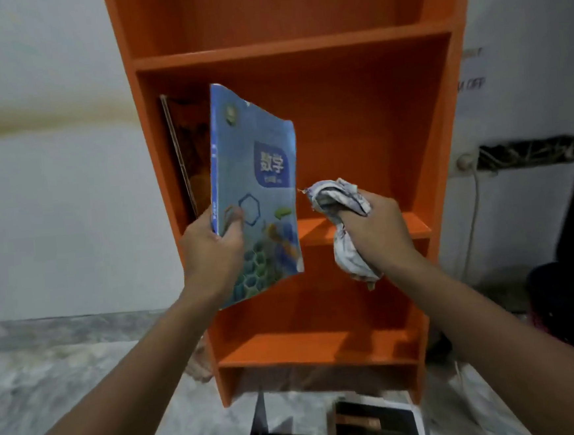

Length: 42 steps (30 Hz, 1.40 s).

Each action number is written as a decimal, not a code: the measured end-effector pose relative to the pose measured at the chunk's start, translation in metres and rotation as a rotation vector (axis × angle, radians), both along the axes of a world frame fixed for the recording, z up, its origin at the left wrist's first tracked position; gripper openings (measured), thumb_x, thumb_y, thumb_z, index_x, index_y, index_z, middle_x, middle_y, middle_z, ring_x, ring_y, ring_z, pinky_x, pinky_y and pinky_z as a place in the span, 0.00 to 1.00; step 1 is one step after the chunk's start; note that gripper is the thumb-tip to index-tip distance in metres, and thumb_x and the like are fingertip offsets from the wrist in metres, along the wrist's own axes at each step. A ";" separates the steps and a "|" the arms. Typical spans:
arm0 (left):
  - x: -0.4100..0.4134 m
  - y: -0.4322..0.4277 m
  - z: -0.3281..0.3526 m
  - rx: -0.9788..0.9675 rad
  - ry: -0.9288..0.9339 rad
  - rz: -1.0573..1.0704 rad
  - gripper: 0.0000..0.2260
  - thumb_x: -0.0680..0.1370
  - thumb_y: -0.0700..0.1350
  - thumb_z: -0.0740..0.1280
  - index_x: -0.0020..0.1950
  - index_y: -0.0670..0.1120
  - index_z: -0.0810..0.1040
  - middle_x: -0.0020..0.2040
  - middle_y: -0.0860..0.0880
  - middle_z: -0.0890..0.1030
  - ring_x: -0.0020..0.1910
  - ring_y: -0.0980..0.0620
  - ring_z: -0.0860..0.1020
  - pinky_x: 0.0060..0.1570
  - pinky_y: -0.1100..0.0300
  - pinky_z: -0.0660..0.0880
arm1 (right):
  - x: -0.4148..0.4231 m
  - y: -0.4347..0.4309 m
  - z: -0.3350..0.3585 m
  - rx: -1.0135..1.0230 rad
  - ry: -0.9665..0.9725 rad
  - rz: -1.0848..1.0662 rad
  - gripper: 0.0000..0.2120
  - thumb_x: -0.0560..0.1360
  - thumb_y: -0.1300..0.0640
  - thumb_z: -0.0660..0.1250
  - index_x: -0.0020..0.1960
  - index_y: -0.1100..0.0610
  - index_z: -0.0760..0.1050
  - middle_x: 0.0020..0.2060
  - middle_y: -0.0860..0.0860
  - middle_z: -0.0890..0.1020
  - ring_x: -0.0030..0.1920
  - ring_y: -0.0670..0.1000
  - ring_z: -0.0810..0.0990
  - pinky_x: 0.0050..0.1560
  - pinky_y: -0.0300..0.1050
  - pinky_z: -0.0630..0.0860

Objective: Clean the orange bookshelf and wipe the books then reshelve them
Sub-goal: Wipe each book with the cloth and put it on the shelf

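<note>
Left hand (212,247): gripped the blue book (255,192) by its lower spine edge, thumb on the cover, upright before the middle shelf.
Right hand (374,227): fingers curled round a bunched cloth (342,219), just right of the book.
Bookshelf (339,117): orange, against the far wall; one dark book (187,149) leaned at its left side.
Floor (86,387): dark books (374,423) lay near the shelf's foot.

Orange bookshelf (356,115); blue book (258,171) w/ hexagon pattern; whitish patterned cloth (339,199).

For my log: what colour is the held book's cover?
Mostly blue book cover, with hexagons; head view.
</note>
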State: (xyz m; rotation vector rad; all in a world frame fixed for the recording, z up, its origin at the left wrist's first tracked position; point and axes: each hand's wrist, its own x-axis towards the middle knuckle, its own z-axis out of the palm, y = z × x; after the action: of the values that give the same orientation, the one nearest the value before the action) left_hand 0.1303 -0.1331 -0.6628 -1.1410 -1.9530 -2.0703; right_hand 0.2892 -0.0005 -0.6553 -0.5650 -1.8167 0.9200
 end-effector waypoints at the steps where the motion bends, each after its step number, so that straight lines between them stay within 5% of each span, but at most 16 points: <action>1: -0.004 0.005 0.007 0.042 -0.005 0.030 0.07 0.81 0.50 0.64 0.56 0.50 0.76 0.43 0.57 0.80 0.39 0.60 0.81 0.30 0.69 0.77 | -0.006 0.002 0.012 0.000 -0.007 -0.002 0.17 0.76 0.64 0.65 0.37 0.44 0.76 0.25 0.37 0.77 0.27 0.36 0.72 0.30 0.30 0.66; 5: -0.037 0.042 0.014 0.151 -0.023 0.163 0.11 0.82 0.51 0.62 0.62 0.49 0.74 0.49 0.56 0.78 0.47 0.58 0.79 0.41 0.63 0.80 | -0.029 0.018 0.043 -0.031 -0.030 -0.036 0.15 0.76 0.63 0.65 0.33 0.49 0.77 0.26 0.45 0.78 0.29 0.46 0.73 0.33 0.42 0.69; 12: -0.103 0.124 0.001 0.130 -0.041 0.340 0.17 0.81 0.43 0.62 0.70 0.47 0.73 0.57 0.48 0.81 0.53 0.49 0.79 0.40 0.67 0.76 | -0.064 0.051 0.064 -0.015 -0.032 -0.009 0.07 0.76 0.61 0.64 0.44 0.65 0.76 0.31 0.57 0.76 0.30 0.51 0.70 0.33 0.47 0.66; 17: -0.128 0.162 -0.006 0.127 -0.098 0.379 0.22 0.77 0.39 0.60 0.71 0.50 0.71 0.60 0.48 0.79 0.59 0.48 0.78 0.53 0.47 0.80 | -0.077 0.068 0.066 -0.059 -0.021 0.010 0.07 0.76 0.61 0.65 0.40 0.59 0.78 0.26 0.52 0.76 0.28 0.49 0.73 0.31 0.44 0.69; 27: -0.163 0.171 0.009 -0.110 -0.286 0.487 0.09 0.78 0.38 0.63 0.57 0.39 0.76 0.54 0.40 0.80 0.52 0.38 0.80 0.52 0.48 0.78 | -0.088 0.080 0.049 -0.046 -0.013 0.070 0.09 0.77 0.62 0.67 0.42 0.52 0.82 0.33 0.52 0.83 0.30 0.47 0.78 0.32 0.40 0.73; 37: -0.164 0.154 -0.001 -0.107 -0.180 0.563 0.07 0.78 0.35 0.63 0.52 0.42 0.78 0.52 0.42 0.82 0.50 0.41 0.81 0.49 0.46 0.81 | -0.093 0.067 0.034 -0.116 0.016 0.126 0.10 0.76 0.63 0.67 0.41 0.52 0.82 0.34 0.53 0.84 0.32 0.48 0.78 0.35 0.41 0.74; 42: -0.164 0.156 0.007 -0.148 -0.207 0.596 0.14 0.79 0.37 0.64 0.64 0.41 0.75 0.60 0.40 0.80 0.58 0.39 0.79 0.55 0.43 0.79 | -0.086 0.065 0.035 -0.123 0.023 0.143 0.09 0.76 0.63 0.67 0.42 0.52 0.82 0.35 0.53 0.84 0.33 0.46 0.78 0.34 0.37 0.74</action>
State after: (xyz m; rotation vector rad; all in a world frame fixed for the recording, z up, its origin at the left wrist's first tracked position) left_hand -0.0336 0.0226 -0.6561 -0.2891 -2.2090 -1.7902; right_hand 0.2032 0.0649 -0.6207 -0.5034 -1.8061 1.1367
